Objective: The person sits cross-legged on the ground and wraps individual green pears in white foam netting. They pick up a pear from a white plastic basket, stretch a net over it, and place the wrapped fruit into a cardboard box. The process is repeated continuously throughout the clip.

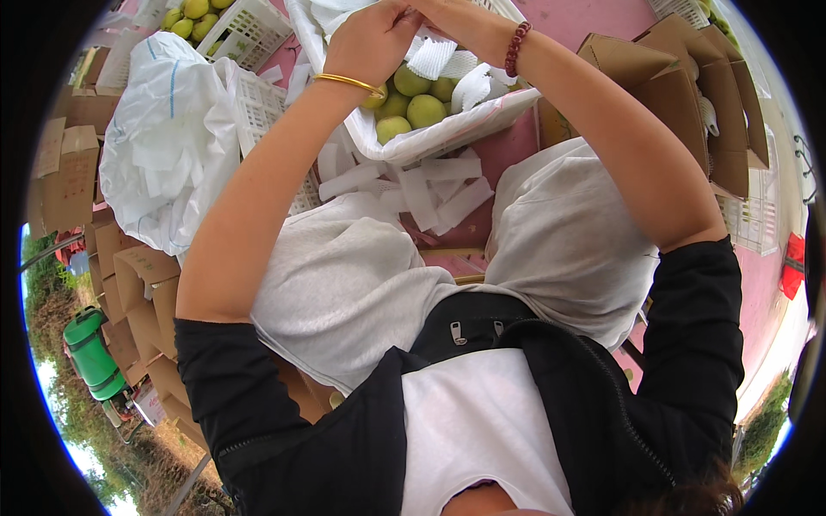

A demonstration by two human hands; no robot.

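Note:
My left hand (375, 40), with a gold bangle at its wrist, meets my right hand (466, 24), which has a dark red bead bracelet, at the top edge of the view. Both are above a white plastic crate (445, 138) with a white liner. Their fingertips are partly hidden or cut off, so whether they hold anything is unclear. Below them, round green fruits (426, 111) fill part of the crate. White foam net sleeves (433, 57) lie over the fruits, close under my hands.
Loose white foam sleeves (419, 193) are strewn on the pink floor between my knees. To the left stands a white sack (171, 148) of foam sleeves, beside a white lattice crate (258, 106). An open cardboard box (664, 90) is at right. Yellow-green fruits (197, 16) are at upper left.

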